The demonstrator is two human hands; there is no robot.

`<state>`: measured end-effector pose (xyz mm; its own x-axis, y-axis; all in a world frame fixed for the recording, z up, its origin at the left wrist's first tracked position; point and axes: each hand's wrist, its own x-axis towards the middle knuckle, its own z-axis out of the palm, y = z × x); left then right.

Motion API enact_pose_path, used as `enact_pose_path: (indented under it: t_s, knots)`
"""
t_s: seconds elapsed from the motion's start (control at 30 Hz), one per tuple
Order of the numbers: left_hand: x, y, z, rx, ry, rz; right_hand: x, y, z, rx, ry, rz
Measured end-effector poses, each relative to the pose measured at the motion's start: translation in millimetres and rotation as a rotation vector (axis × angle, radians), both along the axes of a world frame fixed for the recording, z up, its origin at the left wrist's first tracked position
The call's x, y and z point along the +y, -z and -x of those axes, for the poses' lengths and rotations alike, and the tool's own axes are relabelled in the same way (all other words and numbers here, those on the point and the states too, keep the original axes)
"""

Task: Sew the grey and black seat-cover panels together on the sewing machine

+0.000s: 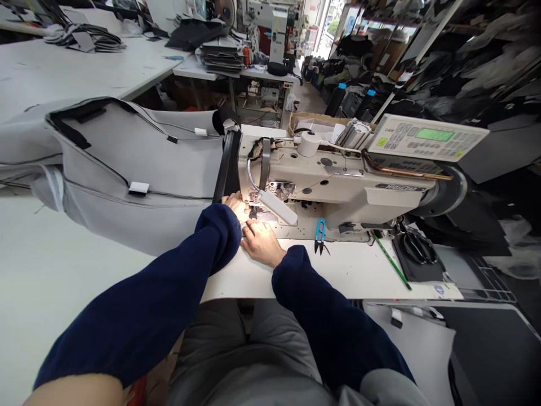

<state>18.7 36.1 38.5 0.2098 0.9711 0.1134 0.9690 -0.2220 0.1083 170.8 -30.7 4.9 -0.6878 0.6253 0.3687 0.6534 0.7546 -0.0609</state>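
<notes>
A large grey fabric piece (181,163) with black edging spreads to the left of a sewing machine (338,189). Its black border strip (225,166) runs down to the needle area. My left hand (237,207) is closed on the fabric beside the presser foot, partly hidden by its own navy sleeve. Just in front of the needle, my right hand (262,241) has its fingers bent and pressed together; what lies under the fingertips is too small to make out. A small light (278,207) on a flexible neck hangs over the stitching spot.
Blue thread snips (320,234) lie right of my right hand. Farther right are a green stick (393,262) and black scissors (416,247). The control panel (426,135) stands atop the machine. Stacked dark pieces (222,56) sit on a table behind.
</notes>
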Motion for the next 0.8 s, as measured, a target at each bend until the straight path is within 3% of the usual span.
enact_pose_path:
  t_s: [0.23,0.5,0.8]
  knots:
    - [-43.1,1.3,24.4,0.027,0.443,-0.286,-0.1,4.9,1.1,0.03,-0.012,-0.017]
    - [-34.5,16.0,27.0,0.038,0.317,-0.136,-2.2,-1.0,-4.1,0.09,-0.1,-0.009]
    - [-36.5,16.9,31.0,0.018,0.317,-0.169,0.3,-5.2,-6.1,0.131,0.044,-0.069]
